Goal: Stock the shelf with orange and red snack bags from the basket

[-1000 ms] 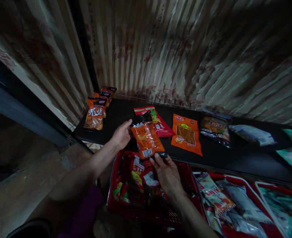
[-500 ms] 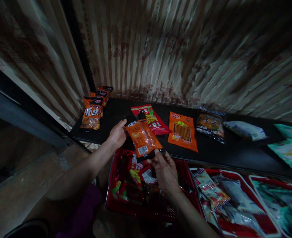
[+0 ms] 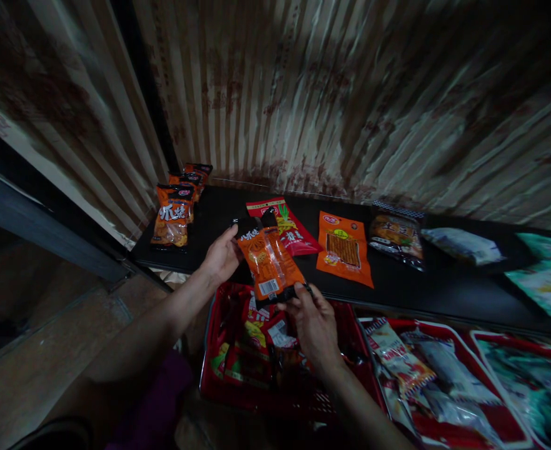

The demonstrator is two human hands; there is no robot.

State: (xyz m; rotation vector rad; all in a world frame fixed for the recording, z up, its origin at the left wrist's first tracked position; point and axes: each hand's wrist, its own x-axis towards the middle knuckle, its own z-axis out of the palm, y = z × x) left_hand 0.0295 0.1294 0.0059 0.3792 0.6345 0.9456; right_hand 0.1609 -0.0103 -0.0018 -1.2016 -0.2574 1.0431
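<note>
Both my hands hold one orange and black snack packet above the front edge of a black shelf. My left hand grips the packet's top left corner, thumb on top. My right hand pinches its bottom edge from below. The packet hangs tilted, its barcode facing me. Under it stands a red basket full of mixed snack packets.
On the shelf lie a stack of orange packets at the far left, a red packet, an orange packet, a dark packet, a pale one and green ones. More red baskets stand to the right. A striped wall rises behind.
The held packet has drifted slightly left and lower between my hands. My right fingers have closed tighter on its bottom edge. The view shifted a little.
</note>
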